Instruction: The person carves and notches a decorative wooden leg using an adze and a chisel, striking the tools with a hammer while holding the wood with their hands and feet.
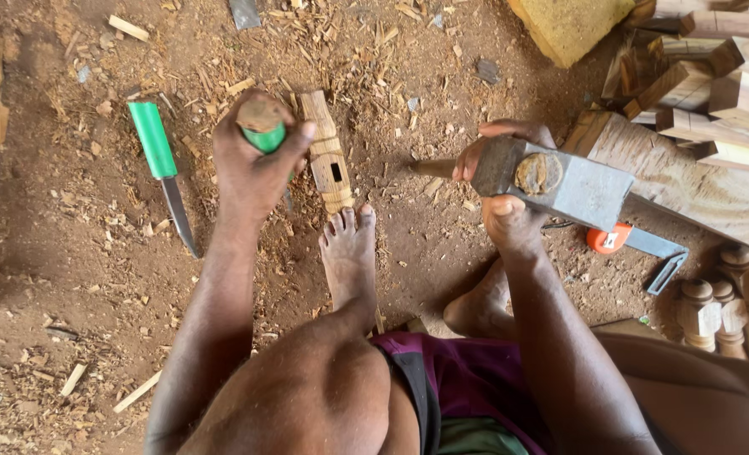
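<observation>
My left hand [252, 164] is shut on a green-handled chisel [262, 126] held upright, its worn wooden top facing me, next to a turned wooden piece [327, 152] with a small slot cut in it. My bare foot [347, 248] presses on that piece's near end. My right hand [505, 181] grips a hammer [560, 179] with a heavy steel head, raised to the right of the piece, its wooden handle pointing left.
A second green-handled chisel [162, 173] lies on the dirt floor at left. Wood chips cover the ground. Cut wooden blocks [711, 93] and a plank are stacked at right, turned spindles [720, 307] below them, an orange-handled square [636, 244] beside.
</observation>
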